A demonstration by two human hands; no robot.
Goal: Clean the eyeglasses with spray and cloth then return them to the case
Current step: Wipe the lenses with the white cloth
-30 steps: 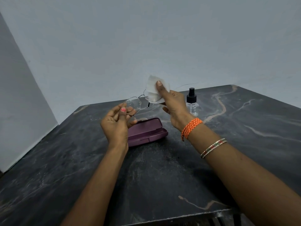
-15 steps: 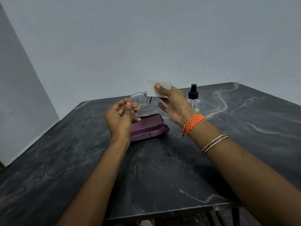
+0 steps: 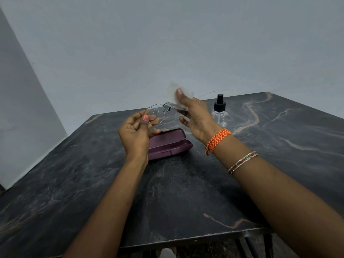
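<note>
Thin wire-rimmed eyeglasses point(image 3: 155, 113) hang in the air above the table, held at their left lens by my left hand point(image 3: 136, 133). My right hand point(image 3: 195, 116) pinches a white cloth point(image 3: 173, 93) around the right lens, thumb on top; that lens is hidden by the cloth. One temple arm sticks out to the right behind my fingers. Below my hands the purple glasses case point(image 3: 168, 144) lies open on the table. A small clear spray bottle point(image 3: 220, 111) with a black pump top stands to the right of my right hand.
The dark marble table point(image 3: 186, 192) has its front edge near the bottom of the view. A pale wall rises behind the table's far edge, and a white panel point(image 3: 22, 108) leans at the left.
The cloth has shifted on the right lens as my right hand rubbed it. The glasses and both hands stayed above the case.
</note>
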